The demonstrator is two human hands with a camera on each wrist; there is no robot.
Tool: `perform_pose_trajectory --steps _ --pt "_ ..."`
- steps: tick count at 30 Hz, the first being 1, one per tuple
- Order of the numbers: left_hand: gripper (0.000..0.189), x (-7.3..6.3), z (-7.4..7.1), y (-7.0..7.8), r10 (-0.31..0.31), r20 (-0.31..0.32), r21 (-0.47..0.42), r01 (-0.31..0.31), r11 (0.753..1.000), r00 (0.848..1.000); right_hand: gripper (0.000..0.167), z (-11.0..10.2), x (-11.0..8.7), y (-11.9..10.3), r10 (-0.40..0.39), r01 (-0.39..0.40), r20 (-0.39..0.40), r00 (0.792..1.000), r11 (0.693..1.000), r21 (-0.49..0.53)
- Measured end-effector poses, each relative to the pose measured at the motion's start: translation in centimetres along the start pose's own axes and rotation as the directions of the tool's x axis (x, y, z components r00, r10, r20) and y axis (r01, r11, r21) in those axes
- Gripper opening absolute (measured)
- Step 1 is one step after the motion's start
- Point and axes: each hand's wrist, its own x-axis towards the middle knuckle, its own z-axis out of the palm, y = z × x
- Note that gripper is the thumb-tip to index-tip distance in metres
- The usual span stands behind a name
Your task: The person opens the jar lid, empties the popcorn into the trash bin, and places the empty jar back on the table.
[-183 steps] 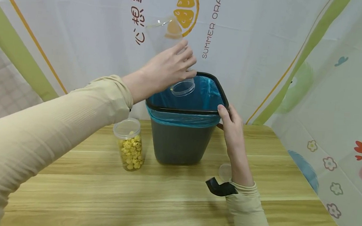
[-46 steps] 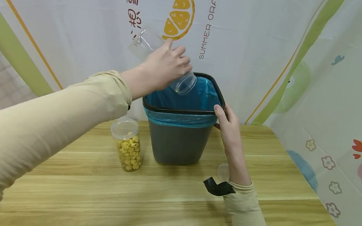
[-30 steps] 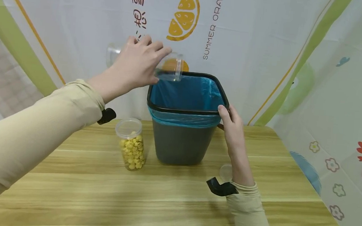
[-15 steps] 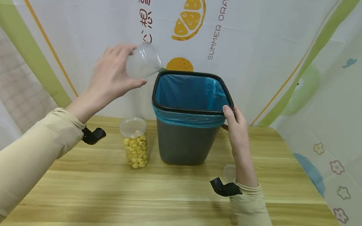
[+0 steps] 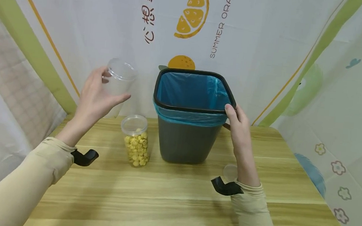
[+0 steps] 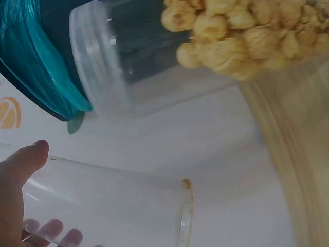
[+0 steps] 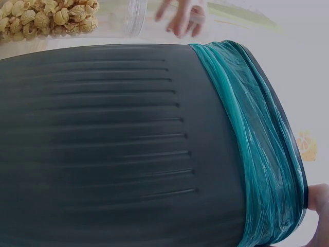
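Observation:
My left hand [image 5: 94, 93] grips a clear plastic jar [image 5: 121, 69], nearly upright with its open mouth up, held above the table's back left. In the left wrist view this jar [image 6: 113, 200] looks empty, with a small brown residue at its base edge. To its right, a second clear jar [image 5: 137, 147] stands on the table, partly filled with yellow popcorn. My right hand [image 5: 240, 132] holds the right front corner of the grey trash bin's [image 5: 186, 142] black rim, thumb on top. A blue bag [image 5: 187, 117] lines the bin and folds over its edge.
A clear round lid [image 5: 230, 172] lies on the wooden table [image 5: 161, 203] beside my right wrist. A printed white curtain [image 5: 256, 44] hangs close behind the bin. Black wrist mounts [image 5: 226, 186] stick out from both sleeves.
The left hand has swung the jar from tipped mouth-down over the bin to the left and lower, turning it upright. The right hand keeps its hold on the bin's rim.

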Motion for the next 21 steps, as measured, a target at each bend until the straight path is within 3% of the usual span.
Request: perform_pose_trajectory --steps 9,16,21 --pt "0.092 -2.8 1.1 -3.2 -0.13 0.002 -0.045 0.13 0.99 0.992 0.06 0.0 -0.1 0.0 0.001 -0.001 0.008 1.0 1.0 -0.001" --pt "0.085 -4.2 2.1 -4.6 -0.187 -0.015 -0.073 0.186 0.98 0.982 0.059 0.0 0.0 0.0 0.005 -0.005 0.0 1.0 1.0 0.003" --pt "0.092 -5.0 2.8 -5.5 -0.229 -0.012 -0.097 0.227 0.969 0.973 0.058 0.0 0.1 0.0 0.005 -0.005 0.0 1.0 1.0 0.004"
